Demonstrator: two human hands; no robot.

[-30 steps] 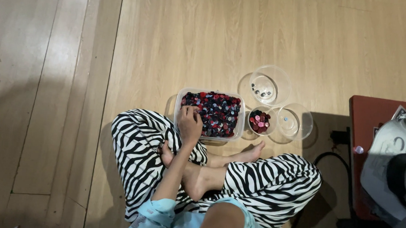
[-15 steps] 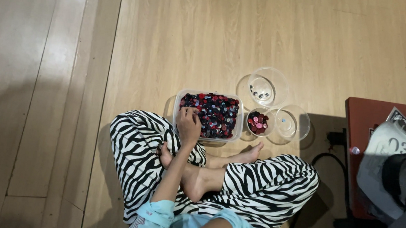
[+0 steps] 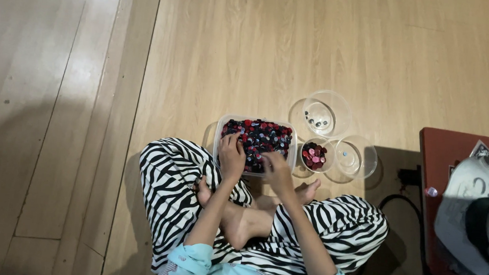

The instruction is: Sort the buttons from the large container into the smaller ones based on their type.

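Here, both hands, left hand [image 3: 231, 156] and right hand [image 3: 277, 170], rest in the button tub [image 3: 222, 126].

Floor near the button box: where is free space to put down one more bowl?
Bare floor lies beyond the box and left of the far bowl. More lies left of the box, above the knee. Right of the box, three bowls crowd together; both the left hand and right hand fill the near edge.

Three bowls [image 3: 339, 138] sit right of the button tub [image 3: 255, 141].
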